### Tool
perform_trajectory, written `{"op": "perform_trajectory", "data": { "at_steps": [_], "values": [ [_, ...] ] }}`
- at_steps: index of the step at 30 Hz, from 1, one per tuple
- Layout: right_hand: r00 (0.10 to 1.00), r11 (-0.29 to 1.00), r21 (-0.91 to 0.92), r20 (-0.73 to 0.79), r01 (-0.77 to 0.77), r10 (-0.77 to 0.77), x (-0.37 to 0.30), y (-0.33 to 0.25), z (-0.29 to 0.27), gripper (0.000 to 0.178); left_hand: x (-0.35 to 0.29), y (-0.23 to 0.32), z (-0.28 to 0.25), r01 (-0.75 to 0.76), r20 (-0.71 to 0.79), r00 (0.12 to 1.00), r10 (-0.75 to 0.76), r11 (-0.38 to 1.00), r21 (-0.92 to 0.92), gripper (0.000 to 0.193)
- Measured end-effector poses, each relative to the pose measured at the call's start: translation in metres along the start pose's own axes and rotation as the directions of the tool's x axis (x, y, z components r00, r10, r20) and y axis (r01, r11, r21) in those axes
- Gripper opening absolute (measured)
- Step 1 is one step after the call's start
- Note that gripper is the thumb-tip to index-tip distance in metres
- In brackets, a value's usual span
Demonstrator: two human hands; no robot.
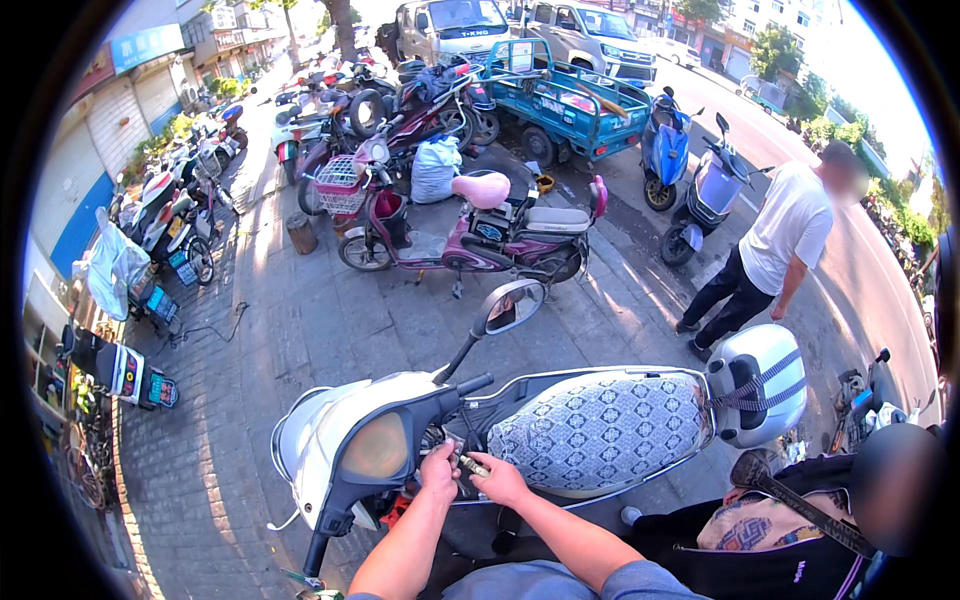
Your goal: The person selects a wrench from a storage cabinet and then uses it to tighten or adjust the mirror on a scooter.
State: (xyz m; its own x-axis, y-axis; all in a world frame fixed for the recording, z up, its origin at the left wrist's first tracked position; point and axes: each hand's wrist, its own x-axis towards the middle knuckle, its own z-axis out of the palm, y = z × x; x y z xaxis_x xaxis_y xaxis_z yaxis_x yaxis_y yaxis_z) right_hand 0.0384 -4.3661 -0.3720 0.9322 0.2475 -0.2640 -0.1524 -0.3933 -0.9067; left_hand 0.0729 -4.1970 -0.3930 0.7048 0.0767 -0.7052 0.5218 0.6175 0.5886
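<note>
Right below me stands a white scooter (pixel 318 440) with a dark handlebar and a grey and white patterned seat cover (pixel 600 425). Both my hands meet in the gap between its front panel and the seat. My left hand (pixel 438 470) is closed in a pinch near exposed dark parts and wires (pixel 436 437); what it holds is too small to make out. Pinched in my right hand (pixel 503 484) is a small brass-coloured metal part (pixel 473 465), its end pointing toward my left fingers.
A person in a white shirt (pixel 790 225) stands beyond the scooter's silver rear box (pixel 755 385). Another person in dark clothes (pixel 780 540) is close on my right. A purple electric scooter (pixel 485 240) stands ahead, with parked bikes and a blue cargo tricycle (pixel 590 110) behind.
</note>
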Motion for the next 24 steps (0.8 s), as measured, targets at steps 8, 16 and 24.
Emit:
{"op": "perform_trajectory", "data": {
  "at_steps": [8,16,24],
  "values": [
    [0.666,0.115,0.66,0.745,-0.742,0.025,0.015,0.032,-0.037,0.045,-0.004,0.012,0.005,0.087,-0.099,0.99,-0.1,0.989,-0.123,0.026],
    [0.957,0.893,0.365,0.211,-0.264,0.198,-0.015,-0.005,-0.009,0.048,0.003,0.007,-0.002,0.001,-0.112,0.994,-0.016,0.991,-0.132,0.018],
    [0.697,0.034,0.696,0.717,-0.717,0.018,-0.018,0.026,-0.036,0.042,0.001,0.004,0.008,-0.051,-0.156,0.987,0.035,0.994,-0.099,0.017]
  ]
}}
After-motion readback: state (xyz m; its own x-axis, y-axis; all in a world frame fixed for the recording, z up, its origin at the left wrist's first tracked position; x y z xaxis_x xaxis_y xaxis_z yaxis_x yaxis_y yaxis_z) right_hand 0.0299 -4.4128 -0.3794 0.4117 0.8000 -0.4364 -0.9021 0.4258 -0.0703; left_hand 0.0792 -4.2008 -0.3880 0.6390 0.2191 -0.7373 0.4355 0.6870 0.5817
